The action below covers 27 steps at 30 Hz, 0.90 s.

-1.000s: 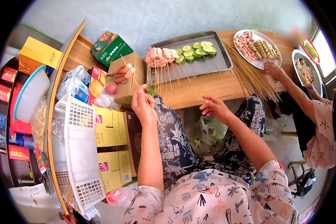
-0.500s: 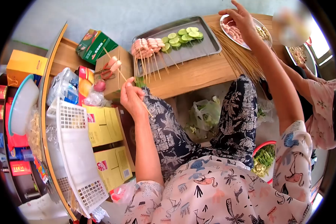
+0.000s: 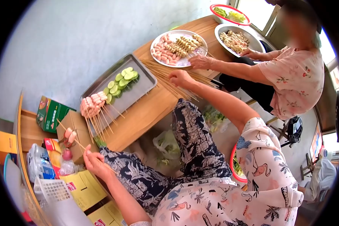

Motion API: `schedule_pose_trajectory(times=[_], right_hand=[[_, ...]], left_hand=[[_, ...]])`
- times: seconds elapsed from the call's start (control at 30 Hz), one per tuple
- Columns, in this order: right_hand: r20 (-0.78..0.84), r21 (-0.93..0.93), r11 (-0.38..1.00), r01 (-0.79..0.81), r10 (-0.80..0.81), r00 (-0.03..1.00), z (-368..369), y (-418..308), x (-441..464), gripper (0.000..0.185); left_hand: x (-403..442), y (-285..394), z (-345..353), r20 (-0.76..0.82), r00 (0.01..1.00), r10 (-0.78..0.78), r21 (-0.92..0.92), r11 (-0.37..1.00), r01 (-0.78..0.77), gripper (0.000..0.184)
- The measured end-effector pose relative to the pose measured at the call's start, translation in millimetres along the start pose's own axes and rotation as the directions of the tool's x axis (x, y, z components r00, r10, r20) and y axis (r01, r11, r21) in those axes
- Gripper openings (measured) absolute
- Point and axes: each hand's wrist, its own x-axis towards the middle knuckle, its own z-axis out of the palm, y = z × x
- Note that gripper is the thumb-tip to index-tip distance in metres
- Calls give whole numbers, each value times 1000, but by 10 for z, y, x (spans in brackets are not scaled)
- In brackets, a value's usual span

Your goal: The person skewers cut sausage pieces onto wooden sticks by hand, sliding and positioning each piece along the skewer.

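My left hand [image 3: 96, 164] pinches a thin bamboo skewer [image 3: 81, 145]. Two pink sausage pieces [image 3: 69, 135] are threaded near its far end. Over a fan of bare bamboo skewers [image 3: 158, 73] on the wooden table is my right hand [image 3: 181, 80], its fingers loosely bent and apart, with nothing visible in them. A metal tray [image 3: 143, 79] holds a pile of sausage skewers [image 3: 93, 103] and skewered green slices [image 3: 120, 81]. Beyond my right hand stands a white plate [image 3: 194, 56] with loose sausages [image 3: 164, 51] and several filled skewers [image 3: 184, 46].
A co-worker's hand [image 3: 200, 62] is at the plate's edge; that person sits on the right by a metal bowl of food [image 3: 248, 39]. A red-rimmed basin [image 3: 229, 7] stands at the back. Boxes [image 3: 81, 188] and a white basket [image 3: 54, 190] are at left, plastic bags [image 3: 165, 145] below.
The view has swung right, bringing the co-worker and bowls into sight. My right hand has come from over the plate to the bare skewers. My left hand still holds its skewer.
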Motion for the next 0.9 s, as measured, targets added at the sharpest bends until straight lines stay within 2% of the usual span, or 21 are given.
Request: schedule_pose_trajectory(times=[0.03, 0.07, 0.13, 0.17, 0.27, 0.33, 0.4, 0.43, 0.47, 0.53, 0.57, 0.6, 0.67, 0.73, 0.83, 0.87, 0.9], right_hand=[[-59, -161, 986, 42, -52, 997, -22, 50, 59, 22], [-65, -164, 986, 36, -47, 997, -60, 108, 122, 22], [-213, -446, 895, 25, -133, 968, -99, 159, 242, 23], [-185, -427, 901, -74, -7, 983, -148, 124, 313, 24], [-244, -484, 870, -97, -28, 969, -124, 191, 591, 26], [-205, -525, 848, -71, -45, 978, -74, 276, 747, 29], [-260, -641, 758, -120, -67, 963, 27, 425, 962, 43], [-252, -642, 739, -202, 45, 967, 33, 420, 1039, 41], [-271, -617, 767, -176, 2, 962, 54, 436, 1096, 39], [-276, -589, 767, -255, 106, 955, 40, 377, 1136, 36], [-318, -538, 805, -250, 80, 945, 42, 288, 1090, 36], [-295, -605, 748, -272, 106, 950, 47, 330, 1166, 37], [-250, -602, 732, -320, 208, 946, -3, 263, 1204, 41], [-222, -591, 746, -307, 215, 951, -57, 217, 1178, 44], [-145, -611, 752, -248, 202, 969, -106, 99, 1070, 56], [-135, -620, 750, -232, 189, 973, -103, 208, 1161, 56], [-130, -630, 761, -158, 97, 987, -111, 221, 1142, 49]], left_hand=[[-6, -1, 12, -20, 1000, -7, 6, 1000, 7, 29], [-12, 0, 11, -8, 1000, -7, 13, 1000, 7, 29], [-20, 11, 24, 1, 1000, 0, 36, 999, 0, 28], [-17, 18, 33, 5, 1000, -11, 54, 999, 11, 28], [-5, -5, 47, 9, 1000, -19, 84, 996, 18, 28], [-17, 29, 78, 5, 1000, -19, 117, 993, 18, 27], [-33, 61, 107, -21, 998, -51, 157, 986, 54, 27], [-40, 67, 118, -29, 998, -52, 163, 985, 56, 27], [-45, 72, 123, -28, 998, -49, 176, 983, 53, 27], [-48, 59, 111, -34, 998, -45, 196, 979, 51, 27], [-49, 45, 97, -21, 999, -37, 202, 978, 40, 27], [-54, 37, 91, -9, 1000, -29, 208, 978, 30, 27], [-66, 55, 96, -6, 1000, -26, 232, 972, 27, 27], [-67, 65, 95, 0, 1000, -25, 289, 957, 24, 27], [-58, 44, 68, 18, 999, -44, 271, 962, 37, 26], [-54, 25, 51, 28, 999, -44, 264, 964, 35, 25], [-51, 22, 34, 45, 997, -60, 275, 960, 45, 25]])
